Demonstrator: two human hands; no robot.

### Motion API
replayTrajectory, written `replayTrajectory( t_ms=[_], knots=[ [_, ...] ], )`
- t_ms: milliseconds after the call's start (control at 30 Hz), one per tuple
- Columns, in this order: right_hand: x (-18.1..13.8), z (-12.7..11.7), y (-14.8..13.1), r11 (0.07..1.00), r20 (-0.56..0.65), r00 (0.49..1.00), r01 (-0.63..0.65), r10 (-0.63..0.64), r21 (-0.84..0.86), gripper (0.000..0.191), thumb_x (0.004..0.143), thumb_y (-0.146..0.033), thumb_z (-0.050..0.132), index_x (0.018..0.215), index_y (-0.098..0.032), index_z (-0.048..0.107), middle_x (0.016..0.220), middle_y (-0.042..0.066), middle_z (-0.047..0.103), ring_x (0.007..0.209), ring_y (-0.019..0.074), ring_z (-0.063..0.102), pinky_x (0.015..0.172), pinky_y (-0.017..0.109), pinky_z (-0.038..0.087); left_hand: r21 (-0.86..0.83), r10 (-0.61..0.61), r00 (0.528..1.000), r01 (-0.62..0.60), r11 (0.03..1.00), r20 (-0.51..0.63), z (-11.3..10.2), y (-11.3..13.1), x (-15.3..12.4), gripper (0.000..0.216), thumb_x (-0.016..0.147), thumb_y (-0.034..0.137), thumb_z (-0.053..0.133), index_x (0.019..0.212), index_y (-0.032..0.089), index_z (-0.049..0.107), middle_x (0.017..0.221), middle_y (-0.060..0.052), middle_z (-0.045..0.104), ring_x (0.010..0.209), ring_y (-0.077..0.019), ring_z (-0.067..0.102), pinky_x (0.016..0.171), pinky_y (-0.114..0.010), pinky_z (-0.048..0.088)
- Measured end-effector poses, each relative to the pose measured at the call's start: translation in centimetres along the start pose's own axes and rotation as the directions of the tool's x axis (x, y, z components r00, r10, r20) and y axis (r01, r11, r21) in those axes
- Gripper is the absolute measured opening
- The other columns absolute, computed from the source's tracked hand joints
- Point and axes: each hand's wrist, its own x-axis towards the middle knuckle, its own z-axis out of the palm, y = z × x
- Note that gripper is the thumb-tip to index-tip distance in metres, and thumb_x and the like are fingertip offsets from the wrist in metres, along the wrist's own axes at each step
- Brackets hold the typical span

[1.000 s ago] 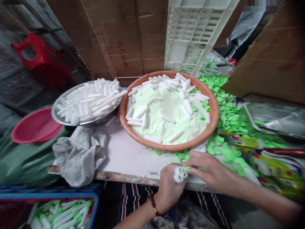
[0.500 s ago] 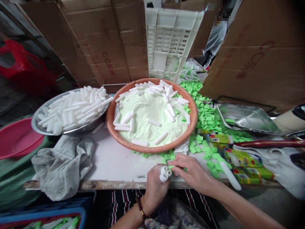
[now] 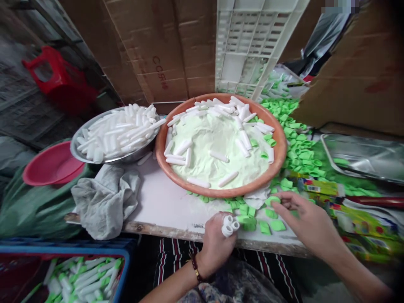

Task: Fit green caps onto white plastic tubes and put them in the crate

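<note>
My left hand (image 3: pixel 216 242) is closed round a small bunch of white tubes (image 3: pixel 229 225) at the table's front edge, their open ends pointing up. My right hand (image 3: pixel 307 221) reaches to the right of it, its fingertips pinched at a green cap (image 3: pixel 272 200) among the loose green caps (image 3: pixel 296 143) on the white tabletop. Just beyond both hands stands an orange bowl (image 3: pixel 279 162) of pale green powder with several white tubes lying on it.
A metal bowl (image 3: pixel 134 156) piled with white tubes stands left of the orange bowl, with a grey cloth (image 3: pixel 105 202) and red basin (image 3: pixel 50 166) nearer left. A blue crate (image 3: pixel 94 249) of capped tubes sits below. A metal tray (image 3: pixel 362 155), printed packets (image 3: pixel 318 185), cardboard boxes and white crate (image 3: pixel 249 46) ring the table.
My right hand has drawn away from the tubes in my left hand and moved right to the green caps. The camera view swung right, then back left.
</note>
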Motion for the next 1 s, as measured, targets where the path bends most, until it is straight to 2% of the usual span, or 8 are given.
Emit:
replayTrajectory(
  t_ms=[100,267,400,533,700,867,933,1000],
  knots=[
    [-1.9,0.1,-2.7,0.988,0.134,0.991,0.006,-0.027,0.157,0.025,0.084,-0.050,0.057,0.086,-0.026,0.065,0.076,0.000,0.069,0.069,0.0195,0.064,0.062,0.028,0.049,-0.008,0.003,1.000,-0.003,1.000,-0.001,0.0,-0.1,0.0,0.020,0.075,0.006,0.052,0.086,0.019,0.062,0.082,-0.004,0.068,0.076,-0.0191,0.060,0.072,-0.029,0.047],
    [-2.4,0.4,-3.4,0.979,0.249,0.957,0.110,-0.152,0.174,0.024,0.089,-0.046,0.054,0.089,-0.027,0.068,0.085,0.001,0.072,0.076,0.0205,0.067,0.067,0.030,0.050,0.006,0.107,0.993,-0.108,0.994,0.041,0.0,-0.4,0.1,0.012,0.079,0.009,0.051,0.079,0.019,0.059,0.075,-0.004,0.065,0.069,-0.0182,0.057,0.066,-0.028,0.044],
    [-1.1,0.2,-3.6,0.957,0.376,0.881,0.240,-0.286,0.165,0.020,0.091,-0.039,0.051,0.093,-0.026,0.067,0.087,0.003,0.071,0.079,0.0205,0.065,0.070,0.031,0.048,0.006,0.154,0.987,-0.154,0.988,0.051,0.1,-0.8,0.0,0.009,0.084,0.015,0.051,0.080,0.019,0.057,0.076,-0.005,0.065,0.068,-0.0174,0.056,0.065,-0.028,0.043],
    [-1.6,2.2,-3.7,0.959,0.505,0.816,0.255,-0.281,0.121,0.018,0.087,-0.019,0.046,0.077,-0.021,0.062,0.072,0.003,0.066,0.068,0.0195,0.060,0.063,0.031,0.045,0.111,0.247,0.969,-0.247,0.963,0.013,0.8,-1.2,-0.4,0.009,0.080,0.016,0.048,0.075,0.018,0.055,0.071,-0.005,0.061,0.069,-0.0193,0.054,0.069,-0.034,0.040],
    [-2.7,4.2,-2.6,0.955,0.445,0.849,0.214,-0.285,0.204,0.023,0.084,-0.014,0.043,0.089,-0.020,0.064,0.084,0.004,0.069,0.078,0.0192,0.063,0.070,0.031,0.047,0.136,0.268,0.963,-0.265,0.955,-0.003,1.0,-0.9,-0.3,0.011,0.081,0.013,0.048,0.079,0.016,0.058,0.074,-0.005,0.063,0.074,-0.0197,0.057,0.075,-0.037,0.039],
    [-0.1,4.2,-2.4,0.961,0.340,0.905,0.201,-0.257,0.190,0.027,0.094,-0.034,0.045,0.092,-0.022,0.068,0.085,0.004,0.067,0.080,0.0193,0.062,0.072,0.030,0.047,0.062,0.024,0.989,-0.015,0.998,-0.145,-3.5,-2.0,0.3,0.010,0.084,0.015,0.054,0.083,0.017,0.063,0.078,-0.004,0.067,0.073,-0.0186,0.061,0.069,-0.031,0.045],
    [0.9,4.9,-2.5,0.966,0.271,0.927,0.255,-0.258,0.048,0.031,0.095,-0.035,0.042,0.094,-0.020,0.070,0.087,0.007,0.064,0.082,0.0220,0.061,0.073,0.033,0.047,0.042,-0.068,0.962,0.082,0.996,-0.264,-6.3,-3.3,0.2,0.015,0.084,0.013,0.054,0.092,0.018,0.065,0.089,-0.004,0.069,0.082,-0.0196,0.064,0.075,-0.032,0.048],
    [1.5,5.9,-2.6,0.937,0.233,0.926,0.329,-0.296,-0.119,0.030,0.093,-0.034,0.046,0.097,-0.019,0.071,0.087,0.009,0.062,0.085,0.0257,0.061,0.074,0.037,0.047,0.068,-0.037,0.912,0.071,0.995,-0.409,-8.8,-4.3,-0.2,0.021,0.084,0.014,0.054,0.100,0.019,0.065,0.107,-0.007,0.068,0.104,-0.0234,0.062,0.092,-0.038,0.047]
  ],
)
